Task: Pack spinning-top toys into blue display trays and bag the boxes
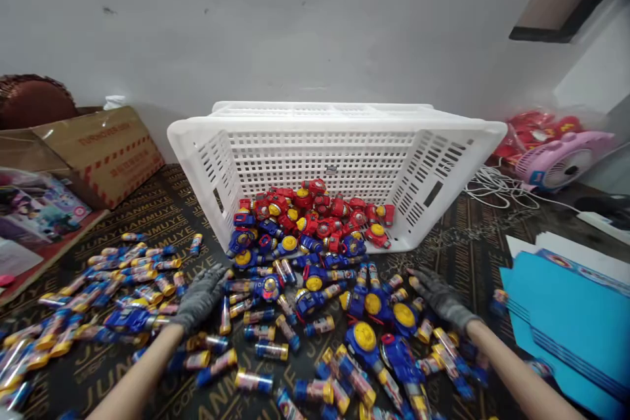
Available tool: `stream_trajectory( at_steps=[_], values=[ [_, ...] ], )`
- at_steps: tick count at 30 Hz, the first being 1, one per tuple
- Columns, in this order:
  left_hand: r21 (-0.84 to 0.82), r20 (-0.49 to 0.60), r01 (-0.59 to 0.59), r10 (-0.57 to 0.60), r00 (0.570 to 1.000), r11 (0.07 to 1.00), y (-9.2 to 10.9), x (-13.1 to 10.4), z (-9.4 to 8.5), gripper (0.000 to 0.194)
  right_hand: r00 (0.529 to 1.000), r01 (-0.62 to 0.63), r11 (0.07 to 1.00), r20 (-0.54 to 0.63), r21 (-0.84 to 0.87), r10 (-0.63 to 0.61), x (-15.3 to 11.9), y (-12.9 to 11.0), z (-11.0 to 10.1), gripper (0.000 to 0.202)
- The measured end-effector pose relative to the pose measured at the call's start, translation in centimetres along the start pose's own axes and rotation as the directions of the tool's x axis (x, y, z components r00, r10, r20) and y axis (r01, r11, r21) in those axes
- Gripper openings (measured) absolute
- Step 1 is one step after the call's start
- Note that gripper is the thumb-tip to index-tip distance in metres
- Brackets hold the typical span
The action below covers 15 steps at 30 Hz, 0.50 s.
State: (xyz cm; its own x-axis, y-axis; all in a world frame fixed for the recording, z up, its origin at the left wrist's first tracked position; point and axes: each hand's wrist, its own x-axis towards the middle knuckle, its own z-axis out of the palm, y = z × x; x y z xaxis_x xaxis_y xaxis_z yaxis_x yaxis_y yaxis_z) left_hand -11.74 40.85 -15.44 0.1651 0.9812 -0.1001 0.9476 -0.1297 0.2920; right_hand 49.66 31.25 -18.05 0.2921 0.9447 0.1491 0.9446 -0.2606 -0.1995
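Note:
My left hand (201, 295), in a grey glove, lies low at the left of a spread of small toys, fingers stretched out. My right hand (440, 295), gloved the same way, rests at the right edge of the spread with its fingers extended. Neither hand is closed around anything. Between them lie blue toys with yellow round caps (365, 336) and many short tubes with blue and yellow ends (272, 350). A white plastic crate (457, 174) lies on its side behind, its opening towards me. Red toys (329, 228) are heaped inside, with blue ones at its mouth.
More tubes (132, 269) are scattered at the left. Beyond them stand a cardboard box (105, 154) and a printed package (39, 207). At the right are blue sheets (566, 321), a pink fan (561, 161) and white cable (502, 187). A grey wall (315, 26) rises behind the crate.

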Motion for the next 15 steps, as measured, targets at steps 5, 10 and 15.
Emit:
stream_trajectory(
  at_steps=[5, 10, 15],
  values=[
    [0.084, -0.014, 0.002, -0.001, 1.000, 0.996, 5.0, -6.5, 2.8, 0.054, 0.977, 0.107, 0.993, 0.181, 0.055, -0.116, -7.2, -2.6, 0.0, 0.046],
    [0.060, -0.046, 0.080, -0.077, 0.996, 0.995, 9.1, -9.3, 4.5, 0.053, 0.980, 0.125, 0.982, 0.139, 0.144, -0.145, -8.8, -4.0, -1.0, 0.051],
    [-0.086, -0.090, 0.087, -0.095, 0.991, 0.993, 12.0, -12.5, 5.8, 0.052, 0.974, 0.183, 0.964, -0.169, 0.191, -0.151, -3.5, -8.5, -2.0, 0.047]
  ],
)
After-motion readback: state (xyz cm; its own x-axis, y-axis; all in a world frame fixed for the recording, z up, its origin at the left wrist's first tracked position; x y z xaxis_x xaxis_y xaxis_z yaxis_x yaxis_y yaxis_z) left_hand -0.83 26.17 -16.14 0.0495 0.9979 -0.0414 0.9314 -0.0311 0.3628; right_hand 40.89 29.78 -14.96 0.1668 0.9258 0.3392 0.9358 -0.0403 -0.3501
